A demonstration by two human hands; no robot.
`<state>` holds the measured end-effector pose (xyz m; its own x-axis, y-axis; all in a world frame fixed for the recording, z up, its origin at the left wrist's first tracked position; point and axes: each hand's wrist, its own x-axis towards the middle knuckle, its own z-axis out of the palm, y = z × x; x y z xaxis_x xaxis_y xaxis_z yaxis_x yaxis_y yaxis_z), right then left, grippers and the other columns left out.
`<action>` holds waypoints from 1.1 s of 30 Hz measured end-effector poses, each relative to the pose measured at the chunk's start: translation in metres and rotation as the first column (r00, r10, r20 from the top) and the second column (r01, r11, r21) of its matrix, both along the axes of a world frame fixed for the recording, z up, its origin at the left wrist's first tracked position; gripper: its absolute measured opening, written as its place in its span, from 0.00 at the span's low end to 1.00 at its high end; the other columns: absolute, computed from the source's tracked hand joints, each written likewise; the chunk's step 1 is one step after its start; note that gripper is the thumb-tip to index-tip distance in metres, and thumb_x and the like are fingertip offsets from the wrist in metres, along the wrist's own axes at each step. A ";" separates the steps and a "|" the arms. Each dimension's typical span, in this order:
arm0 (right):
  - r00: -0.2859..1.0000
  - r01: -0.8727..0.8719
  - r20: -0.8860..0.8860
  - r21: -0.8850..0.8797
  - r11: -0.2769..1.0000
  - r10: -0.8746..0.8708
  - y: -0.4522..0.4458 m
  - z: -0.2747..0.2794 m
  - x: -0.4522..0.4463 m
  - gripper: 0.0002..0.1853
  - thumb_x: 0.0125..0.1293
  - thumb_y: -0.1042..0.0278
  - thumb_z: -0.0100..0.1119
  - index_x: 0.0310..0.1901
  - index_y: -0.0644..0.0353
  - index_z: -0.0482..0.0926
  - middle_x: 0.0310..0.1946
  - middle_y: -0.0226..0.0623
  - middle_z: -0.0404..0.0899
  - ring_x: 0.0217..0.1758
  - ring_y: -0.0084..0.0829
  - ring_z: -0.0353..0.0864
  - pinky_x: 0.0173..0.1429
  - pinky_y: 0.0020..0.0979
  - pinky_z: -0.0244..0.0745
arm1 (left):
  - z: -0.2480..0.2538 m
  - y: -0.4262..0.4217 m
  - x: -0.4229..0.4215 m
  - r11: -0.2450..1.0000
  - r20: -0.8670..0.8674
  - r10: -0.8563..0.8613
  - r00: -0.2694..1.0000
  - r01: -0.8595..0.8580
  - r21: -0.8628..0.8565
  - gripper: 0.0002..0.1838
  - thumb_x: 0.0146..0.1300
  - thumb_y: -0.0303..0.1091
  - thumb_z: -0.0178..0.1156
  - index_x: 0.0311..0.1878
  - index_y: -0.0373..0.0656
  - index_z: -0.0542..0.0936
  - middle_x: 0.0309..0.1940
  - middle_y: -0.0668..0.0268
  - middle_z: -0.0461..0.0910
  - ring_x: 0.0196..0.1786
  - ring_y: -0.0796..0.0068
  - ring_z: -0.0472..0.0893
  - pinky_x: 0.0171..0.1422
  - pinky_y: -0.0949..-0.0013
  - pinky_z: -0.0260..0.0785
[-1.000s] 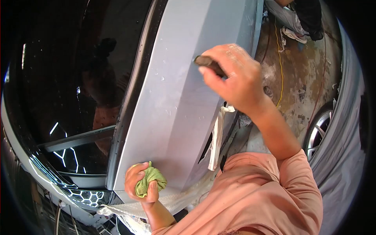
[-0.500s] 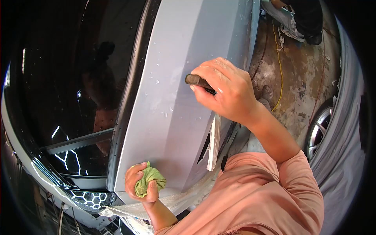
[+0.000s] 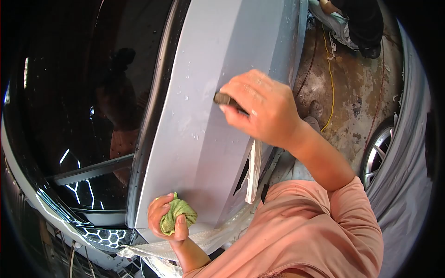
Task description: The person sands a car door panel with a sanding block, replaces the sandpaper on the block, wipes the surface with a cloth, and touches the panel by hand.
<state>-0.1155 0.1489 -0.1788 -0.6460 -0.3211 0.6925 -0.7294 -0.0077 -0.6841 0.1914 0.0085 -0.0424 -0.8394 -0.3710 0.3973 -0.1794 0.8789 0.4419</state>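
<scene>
Moving toward the person's body over the last second, the right hand (image 3: 264, 109) now has its dark block (image 3: 223, 98) closer to the left hand (image 3: 160, 215). That puts the working spot lower on the grey car panel (image 3: 181, 157), along the edge between its lighter and darker bands. The right hand pinches the block between thumb and fingers; blur hides whether the block touches the paint. The left hand is unchanged, fingers and thumb wrapped around a bunched green cloth (image 3: 180, 217) at the panel's near end. Water drops (image 3: 198, 135) dot the surface between the hands. Just below the right hand, a white strip (image 3: 252, 173) hangs beside a dark gap, its top hidden by that hand, and may get in the way. Left of both hands lies the dark glass (image 3: 60, 120); right of the right hand, a yellow cord (image 3: 332, 88) crosses the floor (image 3: 352, 99).
</scene>
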 end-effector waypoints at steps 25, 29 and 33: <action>1.000 0.003 -0.022 -0.024 1.000 -0.003 -0.001 -0.001 -0.007 0.17 0.52 0.76 0.78 0.44 0.59 0.85 0.38 0.36 0.86 0.37 0.40 0.86 0.39 0.37 0.84 | 0.000 0.000 0.002 1.000 0.015 -0.012 1.000 0.012 -0.027 0.22 0.67 0.45 0.72 0.56 0.42 0.78 0.46 0.49 0.89 0.45 0.50 0.88 0.55 0.49 0.80; 1.000 -0.018 -0.014 -0.038 0.999 0.018 -0.001 0.000 -0.001 0.16 0.52 0.77 0.77 0.44 0.59 0.85 0.38 0.36 0.86 0.37 0.41 0.86 0.39 0.38 0.84 | 0.000 -0.001 0.002 1.000 0.017 -0.017 1.000 0.017 -0.021 0.22 0.68 0.45 0.72 0.57 0.43 0.78 0.46 0.49 0.90 0.45 0.50 0.88 0.56 0.49 0.80; 1.000 -0.019 -0.007 -0.024 1.000 0.019 0.000 -0.001 -0.001 0.16 0.52 0.77 0.77 0.44 0.59 0.85 0.38 0.37 0.86 0.37 0.41 0.86 0.40 0.37 0.84 | 0.000 -0.001 0.003 0.999 0.021 -0.018 1.000 0.019 -0.036 0.22 0.68 0.45 0.71 0.57 0.43 0.78 0.46 0.49 0.90 0.45 0.50 0.88 0.56 0.49 0.80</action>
